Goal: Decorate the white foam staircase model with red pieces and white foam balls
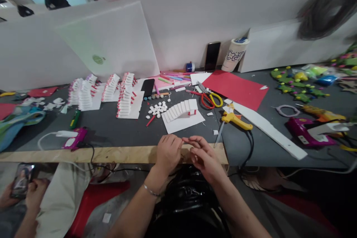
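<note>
Left hand [168,153], right hand [205,157] half-curled, fingertips meeting over plywood edge [111,155]; anything pinched too small to tell. White foam stair model [180,113] at 12 o'clock, seemingly built; more stair stacks [110,88] done at 11 o'clock; loose foam discs [158,108] remaining.

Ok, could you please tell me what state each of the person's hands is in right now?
Left hand: loosely closed, nothing visibly held.
Right hand: half open, nothing visibly held.

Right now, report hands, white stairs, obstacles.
Left hand, right hand together at the wooden edge, nothing clearly held. White stairs ahead on their sheet. Yellow glue gun to the right, not blocking.
</note>
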Action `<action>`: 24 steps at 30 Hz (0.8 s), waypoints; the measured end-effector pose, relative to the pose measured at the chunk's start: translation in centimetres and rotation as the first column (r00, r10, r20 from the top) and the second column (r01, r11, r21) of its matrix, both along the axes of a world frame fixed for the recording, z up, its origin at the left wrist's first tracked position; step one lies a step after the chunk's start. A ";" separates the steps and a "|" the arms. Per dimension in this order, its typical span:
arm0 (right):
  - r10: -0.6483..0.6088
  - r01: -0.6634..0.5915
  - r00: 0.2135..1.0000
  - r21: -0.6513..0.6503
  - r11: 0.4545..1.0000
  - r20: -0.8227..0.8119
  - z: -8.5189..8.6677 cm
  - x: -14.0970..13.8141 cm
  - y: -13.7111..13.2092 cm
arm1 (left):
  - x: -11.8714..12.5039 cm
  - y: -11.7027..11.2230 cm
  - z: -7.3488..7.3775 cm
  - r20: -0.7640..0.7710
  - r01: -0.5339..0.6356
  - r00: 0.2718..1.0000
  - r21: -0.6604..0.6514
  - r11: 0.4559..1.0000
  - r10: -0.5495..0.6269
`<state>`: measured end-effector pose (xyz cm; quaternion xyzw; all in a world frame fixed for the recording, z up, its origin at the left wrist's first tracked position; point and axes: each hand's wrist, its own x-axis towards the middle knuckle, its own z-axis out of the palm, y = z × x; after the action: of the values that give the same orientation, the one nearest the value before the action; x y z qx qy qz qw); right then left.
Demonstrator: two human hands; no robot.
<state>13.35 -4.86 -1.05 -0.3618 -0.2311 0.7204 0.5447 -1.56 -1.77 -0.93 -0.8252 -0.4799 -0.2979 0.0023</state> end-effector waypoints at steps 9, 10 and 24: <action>-0.128 -0.286 0.577 0.347 0.893 0.807 -0.9 0.4 2.3 | -3.2 -0.2 -1.0 0.008 -0.031 0.999 -0.082 0.996 0.032; -0.203 -0.344 0.454 0.382 0.858 0.867 -1.0 0.2 2.9 | -3.9 0.0 -1.1 -0.024 -0.056 0.998 -0.093 0.994 0.054; -0.462 -0.554 -0.190 0.294 0.779 0.866 -2.9 -1.7 6.6 | -10.4 8.3 -2.5 -0.297 -0.478 0.852 -0.106 0.872 0.431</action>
<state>11.64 1.73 -3.96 -0.5621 -0.7984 0.0602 0.2074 -11.92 6.54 -3.47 -0.7166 -0.6818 -0.1325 0.0640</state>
